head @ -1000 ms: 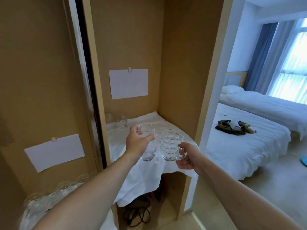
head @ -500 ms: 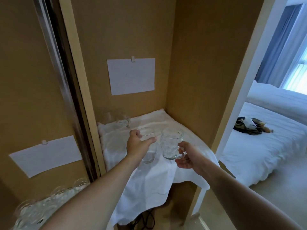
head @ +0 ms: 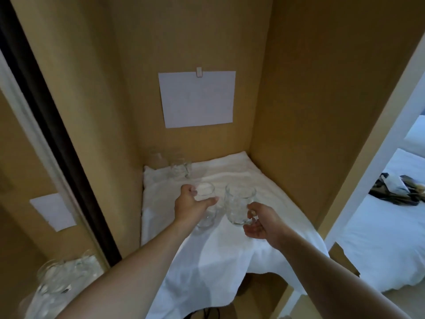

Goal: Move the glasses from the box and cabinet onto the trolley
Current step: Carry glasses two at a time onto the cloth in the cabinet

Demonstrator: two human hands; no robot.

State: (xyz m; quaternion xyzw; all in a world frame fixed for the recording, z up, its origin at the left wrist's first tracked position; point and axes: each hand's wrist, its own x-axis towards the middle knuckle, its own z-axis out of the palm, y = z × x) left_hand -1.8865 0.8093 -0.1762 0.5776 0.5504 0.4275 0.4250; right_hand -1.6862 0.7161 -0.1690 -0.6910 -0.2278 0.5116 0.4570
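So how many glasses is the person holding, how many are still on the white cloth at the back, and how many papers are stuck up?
Glasses held: 2, a smooth glass in the left hand and a dimpled mug in the right hand.
Glasses at the back of the white cloth: 2, though they are blurry.
Papers: 2.
Total: 6.
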